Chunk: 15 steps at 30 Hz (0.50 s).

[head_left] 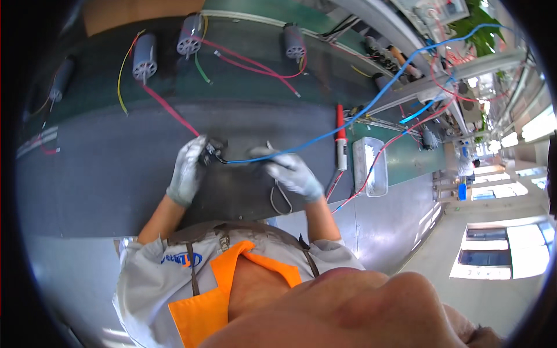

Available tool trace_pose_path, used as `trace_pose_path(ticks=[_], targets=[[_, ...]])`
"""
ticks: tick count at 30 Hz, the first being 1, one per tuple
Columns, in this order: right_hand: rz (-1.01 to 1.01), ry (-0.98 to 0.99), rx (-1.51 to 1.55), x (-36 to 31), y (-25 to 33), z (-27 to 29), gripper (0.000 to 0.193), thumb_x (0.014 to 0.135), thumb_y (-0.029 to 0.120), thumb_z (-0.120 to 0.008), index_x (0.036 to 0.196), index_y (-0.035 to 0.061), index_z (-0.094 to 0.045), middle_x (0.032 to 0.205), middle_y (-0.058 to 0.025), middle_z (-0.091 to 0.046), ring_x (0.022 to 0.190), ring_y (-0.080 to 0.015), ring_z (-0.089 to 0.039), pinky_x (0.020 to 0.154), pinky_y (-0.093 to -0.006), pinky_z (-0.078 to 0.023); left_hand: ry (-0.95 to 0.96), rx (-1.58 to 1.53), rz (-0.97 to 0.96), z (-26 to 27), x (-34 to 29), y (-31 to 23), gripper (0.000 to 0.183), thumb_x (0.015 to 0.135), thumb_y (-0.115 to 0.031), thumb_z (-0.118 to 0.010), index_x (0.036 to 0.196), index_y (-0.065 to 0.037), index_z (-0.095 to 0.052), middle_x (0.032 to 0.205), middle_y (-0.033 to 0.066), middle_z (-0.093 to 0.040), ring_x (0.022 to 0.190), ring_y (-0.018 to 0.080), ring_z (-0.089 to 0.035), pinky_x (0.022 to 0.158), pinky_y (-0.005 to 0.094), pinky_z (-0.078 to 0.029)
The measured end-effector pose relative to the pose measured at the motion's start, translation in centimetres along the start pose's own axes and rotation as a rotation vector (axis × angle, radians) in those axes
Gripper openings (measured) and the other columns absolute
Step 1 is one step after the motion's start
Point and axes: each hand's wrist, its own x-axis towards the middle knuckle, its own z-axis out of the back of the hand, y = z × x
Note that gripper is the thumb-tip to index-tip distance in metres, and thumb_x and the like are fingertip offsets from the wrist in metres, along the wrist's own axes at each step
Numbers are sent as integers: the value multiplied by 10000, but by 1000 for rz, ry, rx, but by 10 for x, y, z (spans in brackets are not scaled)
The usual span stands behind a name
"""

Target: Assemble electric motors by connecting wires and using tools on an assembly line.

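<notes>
Here's your grey motor (145, 57), a cylinder with its slotted end turned your way. Out from it runs the red lead (169, 110), nearly straight, right down to your left hand (187, 168). And there, nearer you than the motor and to its right, sits the small, dark tool (213, 152), detail blurred, its blue hose (313, 141) curving off farther right.

left hand (187, 171): gloved, fingers curled | right hand (295, 175): gloved, fingers loosely extended | forearms (161, 218): bare, apart
</notes>
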Motion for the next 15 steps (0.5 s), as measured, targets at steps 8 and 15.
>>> trace_pose_path(ticks=[8,15], targets=[[-137,-273,-234,34,14,10,341,954,207,-669,1183,-45,-690,1031,-145,-747,885,-173,-705,760,-313,-551,-1178,1716,-592,176,-54,-96,401,919,-290,-720,1210,-24,-646,1150,189,-658,1052,353,-623,916,456,-484],[252,-182,-642,179,-8,-32,553,922,215,-693,1402,3,-521,1116,-286,-681,1001,-398,-702,852,-410,-540,-1002,1740,-855,133,-42,-111,476,901,-223,-706,1316,-28,-581,1267,198,-621,1181,390,-573,1019,467,-446]])
